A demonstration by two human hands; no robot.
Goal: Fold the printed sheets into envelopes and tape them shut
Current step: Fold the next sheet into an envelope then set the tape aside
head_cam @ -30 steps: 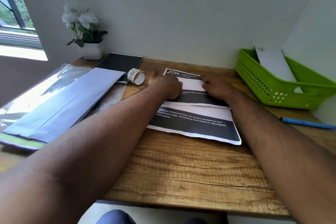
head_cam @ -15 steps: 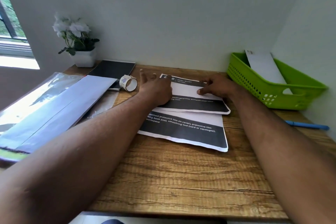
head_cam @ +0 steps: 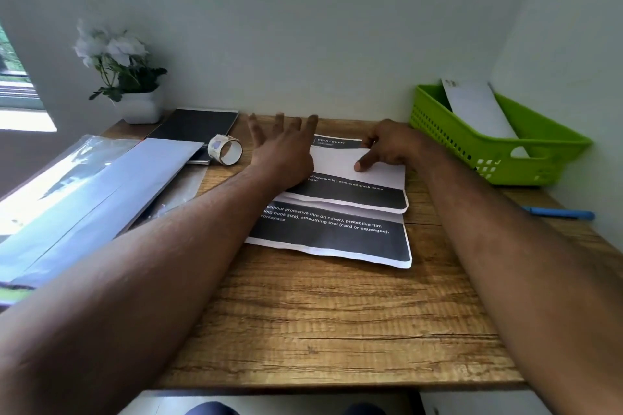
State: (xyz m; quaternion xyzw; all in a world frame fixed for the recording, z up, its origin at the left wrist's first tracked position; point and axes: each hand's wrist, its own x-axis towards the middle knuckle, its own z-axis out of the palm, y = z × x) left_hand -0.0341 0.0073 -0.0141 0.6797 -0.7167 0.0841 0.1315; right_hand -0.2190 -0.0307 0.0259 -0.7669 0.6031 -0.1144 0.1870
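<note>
One printed sheet (head_cam: 337, 222), one tape roll (head_cam: 225, 150), one basket (head_cam: 499, 158), one pen (head_cam: 558, 213), one plant (head_cam: 128, 77) — two hands.

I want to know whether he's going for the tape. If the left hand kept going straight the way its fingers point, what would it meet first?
Probably not the tape roll, which lies left of that line. The left hand, fingers spread, points at the back wall; only bare desk lies between. Depth is uncertain.

A home study corner — a wooden desk (head_cam: 303, 330) against white walls, with a potted flower (head_cam: 124, 77), notebook (head_cam: 194, 125) and green basket (head_cam: 499, 158).
</note>
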